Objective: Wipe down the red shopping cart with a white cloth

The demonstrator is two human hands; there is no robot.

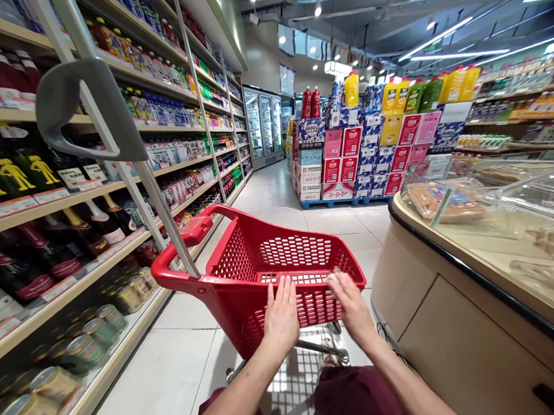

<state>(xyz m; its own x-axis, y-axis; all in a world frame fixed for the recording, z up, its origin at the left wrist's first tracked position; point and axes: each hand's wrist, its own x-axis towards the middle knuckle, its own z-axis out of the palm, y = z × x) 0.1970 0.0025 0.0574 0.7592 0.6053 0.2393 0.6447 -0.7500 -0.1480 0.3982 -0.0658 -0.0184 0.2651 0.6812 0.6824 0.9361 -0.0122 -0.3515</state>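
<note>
Left of the counter (420, 292), holds left hand (282, 314) and right hand (352, 303), with outstretched, unclosed fingers, at the cart (238, 292), probably stiff, slick and light-rolling, best gripped by its handle (163, 261).

Left of our hands (280, 311) we see shelves (104, 385); below them, pale floor tiles (184, 315); to their right, a curved counter (406, 287); well beyond, glass-doored coolers (266, 126); high above, white strip lights (436, 38).
</note>
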